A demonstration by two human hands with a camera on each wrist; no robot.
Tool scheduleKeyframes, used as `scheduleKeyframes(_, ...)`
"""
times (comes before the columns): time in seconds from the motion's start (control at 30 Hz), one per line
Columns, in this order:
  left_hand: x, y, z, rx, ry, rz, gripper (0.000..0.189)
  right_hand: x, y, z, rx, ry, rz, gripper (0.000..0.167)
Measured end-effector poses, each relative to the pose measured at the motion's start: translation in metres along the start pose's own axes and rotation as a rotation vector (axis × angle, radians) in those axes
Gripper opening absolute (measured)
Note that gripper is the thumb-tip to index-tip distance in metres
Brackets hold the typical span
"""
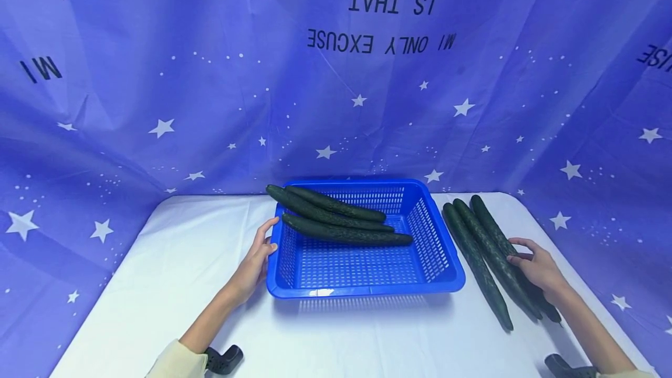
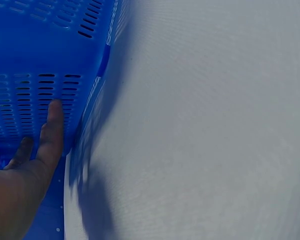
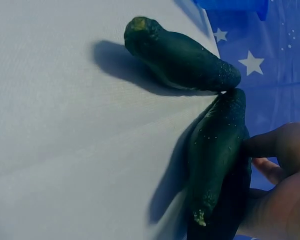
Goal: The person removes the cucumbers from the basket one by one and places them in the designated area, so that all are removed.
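Note:
A blue plastic basket (image 1: 362, 290) with slotted walls stands on the white table. Three long dark-green cucumbers (image 1: 346, 233) lie in it, side by side, two with their left ends over the rim. At the basket's left side my left hand (image 1: 257, 264) holds the rim, its thumb on top and its fingers (image 2: 51, 135) against the outer wall. Right of the basket, two cucumbers (image 1: 480, 267) lie slantwise on the table. My right hand (image 1: 541, 267) grips the outermost cucumber (image 1: 490, 217) between thumb and fingers; its middle is partly hidden by the hand.
The white-covered table (image 1: 184, 261) ends at a purple-blue curtain (image 1: 294, 104) with stars and lettering, which hangs behind and on both sides. Black wrist devices (image 1: 224, 359) show at the forearms near the front.

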State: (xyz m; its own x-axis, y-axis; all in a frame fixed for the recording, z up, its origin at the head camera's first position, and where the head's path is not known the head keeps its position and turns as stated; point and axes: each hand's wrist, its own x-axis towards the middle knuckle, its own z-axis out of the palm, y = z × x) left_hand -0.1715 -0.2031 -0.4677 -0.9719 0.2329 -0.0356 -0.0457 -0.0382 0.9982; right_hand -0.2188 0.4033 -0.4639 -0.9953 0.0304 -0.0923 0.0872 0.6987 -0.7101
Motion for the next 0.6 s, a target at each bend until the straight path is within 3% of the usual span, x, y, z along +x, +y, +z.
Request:
scheduleKeyframes(0.4, 0.0007, -0.0030, 0.0013, 0.000, 0.034, 0.002, 0.061, -0.0077, -0.0066, 0.0026, 0.021, -0.053, 0.010, 0.054)
scheduleKeyframes(0.6, 0.0017, -0.0038, 0.0019, -0.025, 0.020, 0.013, 0.062, -0.0083, -0.0043, 0.0041, 0.065, -0.100, 0.043, 0.055)
